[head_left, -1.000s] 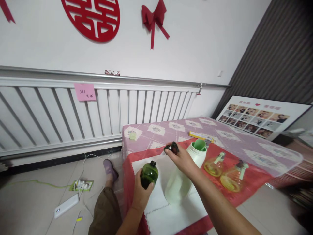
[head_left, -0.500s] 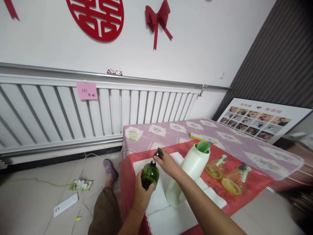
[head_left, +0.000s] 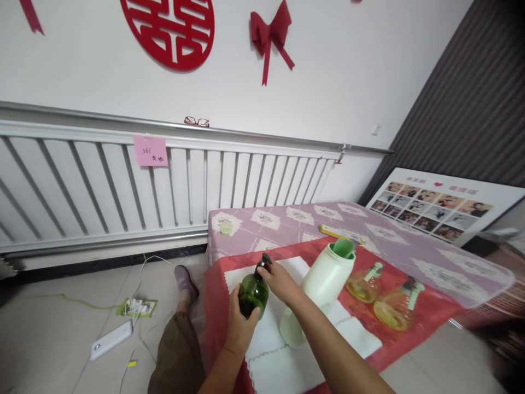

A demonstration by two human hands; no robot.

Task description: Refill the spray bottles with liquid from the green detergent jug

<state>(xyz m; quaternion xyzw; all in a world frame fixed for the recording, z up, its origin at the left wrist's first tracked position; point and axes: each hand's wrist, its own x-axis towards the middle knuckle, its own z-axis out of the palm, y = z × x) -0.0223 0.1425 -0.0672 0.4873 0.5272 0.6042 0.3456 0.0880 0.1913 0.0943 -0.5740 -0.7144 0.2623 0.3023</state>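
Note:
My left hand (head_left: 239, 324) is wrapped round the lower body of a round dark green bottle (head_left: 253, 293), which stands on a white cloth (head_left: 283, 350) at the table's near left corner. My right hand (head_left: 280, 281) pinches a black pump top (head_left: 263, 264) and holds it on the bottle's neck. Just right of my right forearm stands a tall white jug (head_left: 320, 290) with a green funnel (head_left: 343, 247) in its mouth.
Two yellow spray bottles (head_left: 363, 283) (head_left: 397, 306) lie on the red cloth (head_left: 426, 306). A yellow flat object (head_left: 339, 233) and a small pale green cap (head_left: 225, 227) rest on the purple tablecloth. A power strip (head_left: 111, 340), cables and my leg (head_left: 177, 350) are at left; a photo board (head_left: 443, 203) leans at right.
My right hand carried the black pump top from beside the white jug leftward and down onto the green bottle's neck. My left hand kept its hold on the bottle.

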